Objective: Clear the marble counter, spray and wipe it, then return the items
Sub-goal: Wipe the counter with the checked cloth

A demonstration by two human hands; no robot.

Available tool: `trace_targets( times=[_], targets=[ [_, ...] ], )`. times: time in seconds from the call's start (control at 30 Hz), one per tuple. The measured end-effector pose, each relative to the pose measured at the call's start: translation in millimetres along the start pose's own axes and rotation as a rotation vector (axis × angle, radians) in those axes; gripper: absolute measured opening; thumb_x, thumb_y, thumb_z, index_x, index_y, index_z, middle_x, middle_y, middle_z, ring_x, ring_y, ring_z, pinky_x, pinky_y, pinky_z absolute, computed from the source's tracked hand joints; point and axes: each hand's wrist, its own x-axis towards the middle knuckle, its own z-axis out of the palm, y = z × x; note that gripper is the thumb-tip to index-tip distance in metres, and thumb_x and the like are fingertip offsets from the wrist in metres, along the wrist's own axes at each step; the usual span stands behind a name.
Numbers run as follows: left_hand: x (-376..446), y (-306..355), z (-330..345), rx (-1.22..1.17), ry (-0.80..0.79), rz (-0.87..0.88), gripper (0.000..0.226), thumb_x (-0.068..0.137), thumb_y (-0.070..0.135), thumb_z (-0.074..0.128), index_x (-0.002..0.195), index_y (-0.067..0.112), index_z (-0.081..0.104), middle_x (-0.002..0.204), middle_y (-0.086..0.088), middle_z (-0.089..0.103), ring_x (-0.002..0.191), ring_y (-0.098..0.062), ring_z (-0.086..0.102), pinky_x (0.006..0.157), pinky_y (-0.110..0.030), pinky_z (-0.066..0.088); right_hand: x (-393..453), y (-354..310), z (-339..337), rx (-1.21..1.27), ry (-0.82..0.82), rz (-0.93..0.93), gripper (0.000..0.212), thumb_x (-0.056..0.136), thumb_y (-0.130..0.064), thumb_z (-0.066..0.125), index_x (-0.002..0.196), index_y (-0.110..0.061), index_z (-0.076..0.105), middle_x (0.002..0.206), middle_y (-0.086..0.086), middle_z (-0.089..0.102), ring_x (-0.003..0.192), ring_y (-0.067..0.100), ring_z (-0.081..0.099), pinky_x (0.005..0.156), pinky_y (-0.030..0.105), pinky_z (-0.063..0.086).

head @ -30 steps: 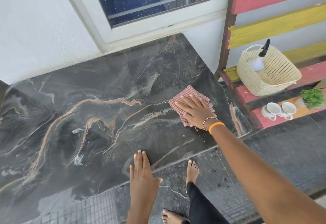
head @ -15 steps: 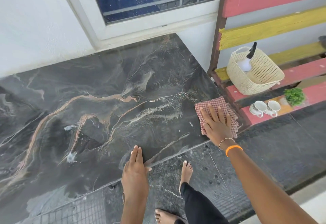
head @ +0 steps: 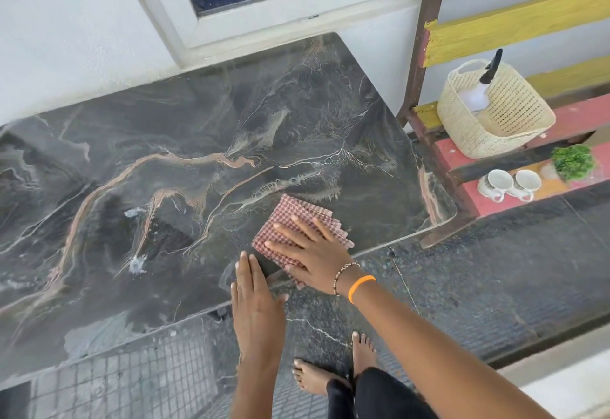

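Flat-palmed, fingers spread, the right hand (head: 310, 253) is pressing a folded red-checked cloth (head: 290, 224) onto the dark marble counter (head: 198, 141) near its front edge, lower middle of the frame. Left hand (head: 254, 299) rests open on that edge just beside it, holding nothing. Over at the right, the spray bottle (head: 478, 95) sits in a cream basket (head: 515, 128) on the painted bench (head: 495, 32), with two white cups (head: 511, 182) below.
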Motion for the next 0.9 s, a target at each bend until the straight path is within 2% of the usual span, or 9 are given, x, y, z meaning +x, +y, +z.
trace_targets(
  times=[0.13,0.23,0.37,0.43,0.53,0.63,0.73,0.83,0.9],
  targets=[
    [-1.0,11.5,-4.1,0.029,-0.004,0.006,0.081,0.083,0.017,0.066,0.146,0.005,0.017,0.157,-0.008,0.015,0.146,-0.021,0.008,0.119,-0.038,0.007,-27.8,53.0,-4.8,-0.034,0.055,0.080,0.058,0.086,-0.051,0.018,0.143,-0.043,0.015,0.156,-0.009,0.013,0.146,0.024,0.006,0.117,0.042,-0.009],
    [3.0,17.4,-7.7,0.042,-0.029,-0.003,0.074,0.088,0.022,0.061,0.146,0.009,0.019,0.157,-0.005,0.016,0.146,-0.017,0.010,0.118,-0.035,0.003,-40.9,97.6,-16.1,-0.057,0.039,0.240,0.059,0.083,-0.056,0.005,0.140,-0.047,-0.002,0.156,-0.013,0.000,0.147,0.021,-0.001,0.118,0.041,-0.005],
    [11.1,20.2,-8.7,0.058,-0.014,-0.035,0.063,0.088,0.019,0.061,0.143,0.009,0.032,0.154,-0.004,0.027,0.143,-0.016,0.022,0.119,-0.036,0.009,-55.0,146.8,-27.4,-0.039,0.072,0.491,0.053,0.092,-0.050,0.018,0.143,-0.046,0.005,0.159,-0.010,0.003,0.147,0.021,0.000,0.118,0.044,0.003],
    [14.4,18.8,-9.0,0.012,0.012,-0.055,0.057,0.085,0.013,0.064,0.137,0.007,0.043,0.149,-0.005,0.037,0.140,-0.017,0.031,0.119,-0.036,0.014,-65.4,153.0,-28.1,-0.021,0.102,0.585,0.056,0.089,-0.048,0.016,0.144,-0.044,0.008,0.159,-0.008,0.007,0.146,0.024,0.004,0.116,0.047,0.008],
    [16.3,20.2,-10.5,-0.029,0.028,-0.079,0.052,0.079,0.007,0.069,0.128,0.004,0.053,0.142,-0.008,0.046,0.134,-0.023,0.040,0.117,-0.038,0.020,-77.6,136.3,-23.4,0.028,0.203,0.700,0.066,0.080,-0.046,0.011,0.144,-0.034,0.023,0.156,0.002,0.023,0.142,0.034,0.019,0.113,0.053,0.016],
    [16.3,22.9,-11.2,-0.033,0.024,-0.125,0.050,0.080,0.006,0.067,0.129,0.005,0.053,0.143,-0.006,0.045,0.135,-0.028,0.037,0.113,-0.041,0.026,-76.2,100.2,-10.9,0.083,0.252,0.825,0.067,0.080,-0.042,0.015,0.141,-0.024,0.036,0.151,0.011,0.032,0.136,0.043,0.029,0.108,0.060,0.022],
    [16.8,22.1,-9.0,-0.029,0.023,-0.127,0.050,0.080,0.006,0.067,0.129,0.005,0.054,0.142,-0.007,0.046,0.135,-0.030,0.038,0.111,-0.044,0.031,-66.6,63.6,-2.7,0.054,0.221,0.797,0.062,0.080,-0.039,0.025,0.137,-0.021,0.044,0.145,0.015,0.042,0.126,0.046,0.042,0.100,0.062,0.033],
    [15.7,20.0,-6.9,-0.037,0.025,-0.114,0.050,0.078,0.005,0.069,0.126,0.005,0.056,0.140,-0.007,0.049,0.131,-0.030,0.043,0.106,-0.048,0.038,-55.5,28.9,0.5,-0.046,0.161,0.602,0.057,0.079,-0.043,0.033,0.131,-0.026,0.050,0.136,0.009,0.053,0.113,0.038,0.056,0.089,0.054,0.047],
    [16.7,16.3,-5.4,-0.036,0.027,-0.091,0.052,0.078,0.006,0.070,0.127,0.005,0.055,0.141,-0.007,0.048,0.131,-0.027,0.044,0.107,-0.047,0.037,-45.0,11.0,0.0,-0.086,0.123,0.442,0.058,0.081,-0.049,0.032,0.132,-0.027,0.047,0.136,0.005,0.053,0.113,0.035,0.057,0.090,0.051,0.048]
  ],
)
